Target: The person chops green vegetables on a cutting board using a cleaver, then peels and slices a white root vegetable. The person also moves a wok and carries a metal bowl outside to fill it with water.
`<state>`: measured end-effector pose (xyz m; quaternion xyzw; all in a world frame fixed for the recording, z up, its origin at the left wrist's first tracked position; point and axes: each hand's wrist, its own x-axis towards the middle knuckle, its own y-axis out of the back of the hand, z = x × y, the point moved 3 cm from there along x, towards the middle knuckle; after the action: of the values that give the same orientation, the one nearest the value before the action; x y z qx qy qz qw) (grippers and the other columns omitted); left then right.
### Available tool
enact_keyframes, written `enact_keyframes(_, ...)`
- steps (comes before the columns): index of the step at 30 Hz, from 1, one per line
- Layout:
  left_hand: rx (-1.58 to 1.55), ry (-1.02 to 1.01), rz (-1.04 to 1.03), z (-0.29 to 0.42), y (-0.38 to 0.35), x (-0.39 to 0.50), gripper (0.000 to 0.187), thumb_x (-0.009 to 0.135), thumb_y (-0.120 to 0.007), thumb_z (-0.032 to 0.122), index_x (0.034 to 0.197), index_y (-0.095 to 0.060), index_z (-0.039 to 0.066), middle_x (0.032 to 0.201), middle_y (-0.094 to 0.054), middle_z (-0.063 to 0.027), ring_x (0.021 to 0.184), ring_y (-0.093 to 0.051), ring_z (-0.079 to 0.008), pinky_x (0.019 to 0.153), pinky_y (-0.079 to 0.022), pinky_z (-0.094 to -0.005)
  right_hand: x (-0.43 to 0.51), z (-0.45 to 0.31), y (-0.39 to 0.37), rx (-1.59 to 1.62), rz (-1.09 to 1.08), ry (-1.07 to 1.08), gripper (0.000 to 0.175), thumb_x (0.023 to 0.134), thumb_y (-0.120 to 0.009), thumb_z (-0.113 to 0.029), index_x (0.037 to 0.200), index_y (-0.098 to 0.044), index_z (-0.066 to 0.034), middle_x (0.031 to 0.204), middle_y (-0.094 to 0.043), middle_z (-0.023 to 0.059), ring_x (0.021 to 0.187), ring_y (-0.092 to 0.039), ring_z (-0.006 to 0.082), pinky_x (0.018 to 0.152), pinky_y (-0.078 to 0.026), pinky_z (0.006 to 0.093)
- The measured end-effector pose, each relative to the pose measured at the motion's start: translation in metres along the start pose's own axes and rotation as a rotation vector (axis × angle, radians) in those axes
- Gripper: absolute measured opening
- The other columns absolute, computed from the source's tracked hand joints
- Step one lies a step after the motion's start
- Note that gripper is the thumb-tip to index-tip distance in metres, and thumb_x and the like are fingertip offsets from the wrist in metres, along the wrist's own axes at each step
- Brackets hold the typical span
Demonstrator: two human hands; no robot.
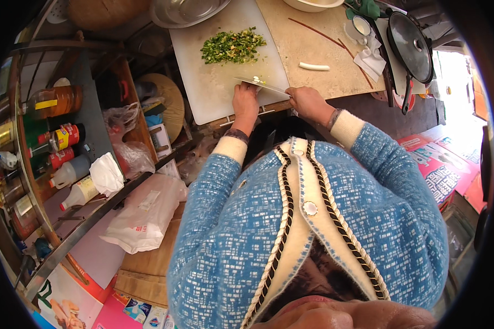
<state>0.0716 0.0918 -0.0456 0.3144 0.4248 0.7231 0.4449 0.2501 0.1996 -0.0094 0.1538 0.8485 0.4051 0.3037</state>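
My right hand (311, 105) grips the handle of a kitchen knife (267, 86) near the front edge of a white cutting board (197, 96). The broad blade reaches left across the board to the fingertips of my left hand (245, 103). Those fingers are curled down at the blade, and whatever lies under them is hidden. Small white slices (257, 79) sit just beyond the blade. Farther back on the board is a pile of chopped green vegetables (231, 46). A white stalk piece (314, 66) lies on the tabletop to the right.
A steel basin (188, 12) overlaps the board's back left corner. Chopsticks (315, 31), a mug (360, 28) and a crumpled tissue (370, 61) lie to the right, near a lidded pan (410, 47). Shelves of bottles (68, 137) stand at my left, with a plastic bag (146, 216) below.
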Motion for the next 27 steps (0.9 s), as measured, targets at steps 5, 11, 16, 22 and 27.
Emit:
enact_keyframes(5,0.000,-0.003,0.049,0.002,-0.001,-0.002,0.027,0.080,-0.067,0.007,0.107,-0.070,0.011,0.113,-0.062,-0.0103,0.101,-0.058,-0.0356,0.082,-0.054,-0.0477,0.004,0.000,0.003,0.025,0.054,0.032,0.030,0.089,-0.058,-0.016,0.115,-0.070,-0.0054,0.092,-0.071,0.0228,0.088,-0.069,0.0401,0.081,-0.055,0.0492)
enact_keyframes(11,0.028,0.040,0.026,0.002,-0.006,-0.004,0.027,0.082,-0.067,0.008,0.109,-0.070,0.011,0.113,-0.062,-0.0103,0.100,-0.058,-0.0356,0.082,-0.054,-0.0472,0.005,0.003,0.001,-0.005,0.013,0.019,0.031,0.089,-0.058,-0.016,0.116,-0.070,-0.0060,0.094,-0.071,0.0229,0.088,-0.069,0.0403,0.081,-0.055,0.0494)
enact_keyframes(16,-0.025,0.043,0.076,0.002,-0.007,-0.006,0.028,0.083,-0.066,0.007,0.111,-0.071,0.013,0.113,-0.062,-0.0100,0.101,-0.057,-0.0356,0.084,-0.053,-0.0459,0.004,-0.001,0.006,0.037,0.060,0.056,0.031,0.088,-0.058,-0.014,0.115,-0.070,-0.0058,0.092,-0.071,0.0224,0.087,-0.069,0.0403,0.080,-0.055,0.0493)
enact_keyframes(22,-0.034,0.045,0.087,0.002,-0.009,-0.007,0.029,0.083,-0.065,0.006,0.111,-0.070,0.014,0.115,-0.061,-0.0094,0.103,-0.056,-0.0363,0.086,-0.053,-0.0456,0.006,0.000,0.006,-0.018,-0.025,0.007,0.031,0.087,-0.059,-0.014,0.114,-0.070,-0.0060,0.092,-0.071,0.0225,0.086,-0.069,0.0402,0.079,-0.055,0.0493)
enact_keyframes(27,-0.070,0.036,0.119,0.000,-0.012,-0.008,0.028,0.084,-0.066,0.007,0.111,-0.070,0.013,0.115,-0.061,-0.0096,0.104,-0.055,-0.0364,0.086,-0.052,-0.0454,0.007,-0.001,0.005,-0.004,0.004,0.047,0.031,0.086,-0.059,-0.014,0.113,-0.070,-0.0054,0.090,-0.071,0.0231,0.086,-0.069,0.0409,0.079,-0.055,0.0501)
